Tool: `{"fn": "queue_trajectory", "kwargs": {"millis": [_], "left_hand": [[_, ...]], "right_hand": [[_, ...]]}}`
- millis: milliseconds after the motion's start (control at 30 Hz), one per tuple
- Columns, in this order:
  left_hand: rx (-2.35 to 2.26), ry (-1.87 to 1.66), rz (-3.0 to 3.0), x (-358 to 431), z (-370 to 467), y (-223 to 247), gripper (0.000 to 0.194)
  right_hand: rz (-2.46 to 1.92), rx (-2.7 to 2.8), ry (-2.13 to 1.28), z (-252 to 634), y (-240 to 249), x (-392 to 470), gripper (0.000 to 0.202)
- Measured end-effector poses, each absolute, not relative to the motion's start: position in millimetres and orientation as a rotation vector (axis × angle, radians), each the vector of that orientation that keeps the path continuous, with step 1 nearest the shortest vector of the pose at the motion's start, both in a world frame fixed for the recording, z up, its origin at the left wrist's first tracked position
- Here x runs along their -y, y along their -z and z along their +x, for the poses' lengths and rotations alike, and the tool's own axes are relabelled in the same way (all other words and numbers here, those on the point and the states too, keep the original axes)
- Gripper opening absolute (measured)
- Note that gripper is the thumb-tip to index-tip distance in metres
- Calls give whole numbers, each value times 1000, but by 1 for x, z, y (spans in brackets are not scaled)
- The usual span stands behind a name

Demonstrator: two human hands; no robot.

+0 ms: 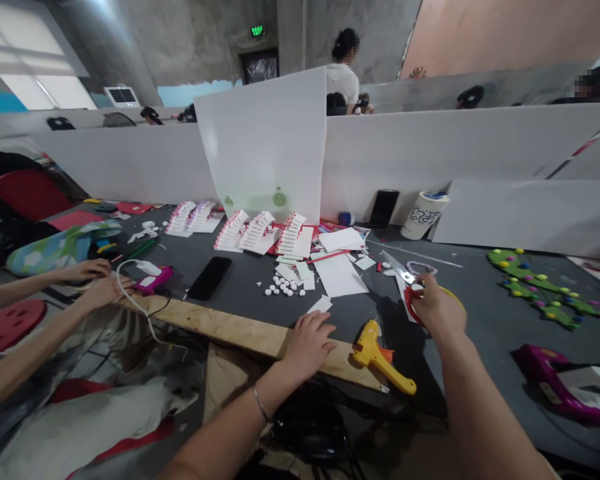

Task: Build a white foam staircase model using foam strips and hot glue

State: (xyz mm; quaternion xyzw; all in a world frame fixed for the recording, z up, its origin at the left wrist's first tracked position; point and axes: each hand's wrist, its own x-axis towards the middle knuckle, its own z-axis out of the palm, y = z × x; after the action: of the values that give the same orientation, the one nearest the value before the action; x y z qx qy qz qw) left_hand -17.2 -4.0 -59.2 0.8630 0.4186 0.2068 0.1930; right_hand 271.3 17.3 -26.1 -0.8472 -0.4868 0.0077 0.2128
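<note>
My left hand (310,341) lies over the table's front edge with its fingers spread, the fingertips touching a small white card (321,305). Farther right, my right hand (437,307) is closed on the red handles of scissors (403,270), whose blades point away to the left. Between my hands a yellow glue gun (380,357) rests at the table edge. Small white balls (283,287) and paper pieces (300,271) lie beyond my left hand. Behind them stand folded white cards with red-tipped strips (291,233).
A black phone (210,278) lies left of centre. A co-worker's hands (105,283) are at the left edge, beside a purple device (155,279). A white cup (424,215) stands at the back, green felt decorations (545,283) lie right, and another purple device (565,387) sits at lower right.
</note>
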Motion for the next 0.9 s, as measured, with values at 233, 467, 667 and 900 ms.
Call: {"fn": "queue_trajectory", "kwargs": {"millis": [233, 467, 667, 900], "left_hand": [[-1189, -447, 2621, -1, -20, 78, 45], [-1137, -505, 2621, -4, -22, 87, 46], [-1199, -635, 2587, -19, -38, 77, 26], [-1434, -772, 2563, -61, -82, 51, 20]], "right_hand": [[-2486, 1287, -8, 300, 32, -8, 42], [-2521, 1355, -78, 315, 52, -6, 46], [-2504, 1569, 40, 316, 68, -9, 44], [-2185, 1813, 349, 312, 63, -4, 39]]}}
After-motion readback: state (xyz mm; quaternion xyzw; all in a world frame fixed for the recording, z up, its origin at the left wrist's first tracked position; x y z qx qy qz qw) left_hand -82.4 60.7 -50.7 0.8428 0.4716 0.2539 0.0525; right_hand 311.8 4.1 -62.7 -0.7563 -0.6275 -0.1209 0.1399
